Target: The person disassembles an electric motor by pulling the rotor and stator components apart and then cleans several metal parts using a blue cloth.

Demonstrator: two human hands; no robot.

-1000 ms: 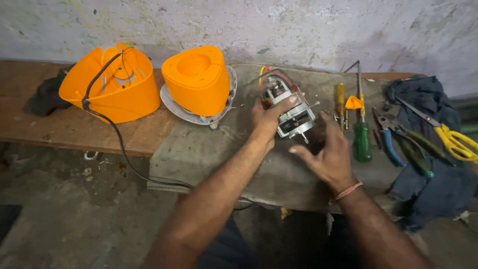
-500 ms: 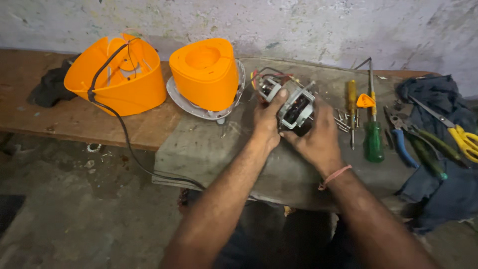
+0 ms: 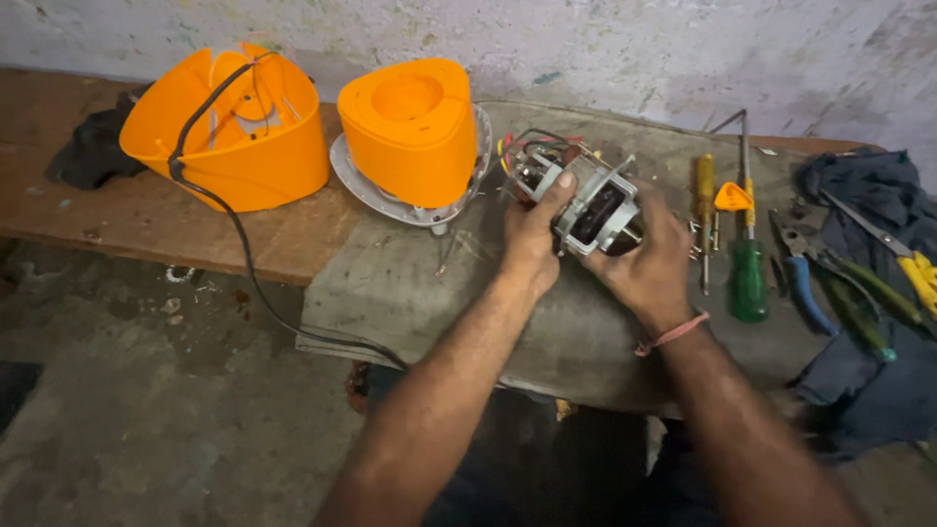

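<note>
Both forearms outstretched, left hand (image 3: 532,244) and right hand (image 3: 646,268) cupped together.

Both forearms are bare right up to the lower edge of the picture, with no sleeve, glove or watch on either. The right hand (image 3: 644,263) has a thin pink thread band (image 3: 670,336) looped loosely around its wrist, sitting slightly askew, while the left hand (image 3: 532,239) wears nothing at the wrist and has no ring on the fingers that show. Below the arms, a patch of dark clothing (image 3: 547,478) covers the lap.
</note>
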